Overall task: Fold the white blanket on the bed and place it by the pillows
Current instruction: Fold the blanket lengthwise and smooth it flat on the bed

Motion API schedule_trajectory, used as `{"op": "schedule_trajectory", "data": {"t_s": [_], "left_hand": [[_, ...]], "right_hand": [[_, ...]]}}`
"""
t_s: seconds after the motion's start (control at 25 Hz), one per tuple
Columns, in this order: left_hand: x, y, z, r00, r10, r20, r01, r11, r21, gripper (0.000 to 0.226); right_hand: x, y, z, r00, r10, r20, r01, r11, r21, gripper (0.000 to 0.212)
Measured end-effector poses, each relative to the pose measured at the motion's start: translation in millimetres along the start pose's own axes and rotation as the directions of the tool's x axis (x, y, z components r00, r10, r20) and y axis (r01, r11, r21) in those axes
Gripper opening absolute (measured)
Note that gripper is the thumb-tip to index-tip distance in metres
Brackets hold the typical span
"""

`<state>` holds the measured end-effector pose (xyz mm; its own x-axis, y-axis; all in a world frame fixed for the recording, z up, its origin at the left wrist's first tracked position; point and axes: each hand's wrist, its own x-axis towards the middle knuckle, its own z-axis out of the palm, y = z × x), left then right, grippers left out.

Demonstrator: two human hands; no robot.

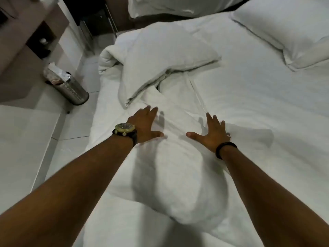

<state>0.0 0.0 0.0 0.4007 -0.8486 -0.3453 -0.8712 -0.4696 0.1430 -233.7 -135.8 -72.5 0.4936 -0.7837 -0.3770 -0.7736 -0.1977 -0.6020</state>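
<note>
- Both hands flat on the white blanket [170,175], near edge of the bed [258,107] — nothing gripped.
- Left hand [145,124]: palm down, fingers spread, released, pressing on the fabric; watch [124,131] on that wrist.
- Right hand [212,133]: same, splayed and flat, released; dark band [225,148] on the wrist.
- Blanket is bunched, not folded: a rounded lump lies between the forearms, and a rumpled mass with a flap turned over sits further up toward the bed's left edge (where blanket ends and sheet begins is hard to tell, all white).
- Step in hand, by my read: flattening or gathering before the first fold. To do it well — find a real hem or corner rather than pushing at the middle, pinch with both hands, spread the lump out, then fold edge to edge.
- A pillow [288,29] lies top right, well apart from the hands; another one [178,6] is at the top edge. The space between pillow and bunch looks free for placement.
- In the way: mostly the blanket's own tangle. A metal bin [71,90] stands on the floor just beside the bed's left edge, with wooden furniture [26,50] behind it — a dragged corner could slip off that side.
</note>
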Motion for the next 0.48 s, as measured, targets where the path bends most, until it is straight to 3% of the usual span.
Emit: {"op": "schedule_trajectory", "data": {"t_s": [0.12, 0.28, 0.36, 0.48], "left_hand": [[71, 32, 11, 0.963, 0.262, 0.07, -0.265, 0.852, 0.451, 0.133], [139, 40, 30, 0.941, 0.283, 0.186, -0.316, 0.537, 0.782, 0.156], [156, 39, 53, 0.95, 0.256, 0.18, -0.292, 0.514, 0.806, 0.136], [154, 43, 68, 0.953, 0.299, 0.053, -0.222, 0.566, 0.794, 0.076]], "right_hand": [[33, 18, 28, 0.999, 0.022, 0.032, -0.013, 0.966, -0.26, 0.143], [48, 43, 77, 0.988, -0.035, -0.152, -0.033, 0.904, -0.426, 0.142], [60, 43, 88, 0.972, -0.052, -0.228, -0.056, 0.896, -0.44, 0.141], [66, 41, 93, 0.962, -0.065, -0.265, -0.061, 0.895, -0.441, 0.138]]}}
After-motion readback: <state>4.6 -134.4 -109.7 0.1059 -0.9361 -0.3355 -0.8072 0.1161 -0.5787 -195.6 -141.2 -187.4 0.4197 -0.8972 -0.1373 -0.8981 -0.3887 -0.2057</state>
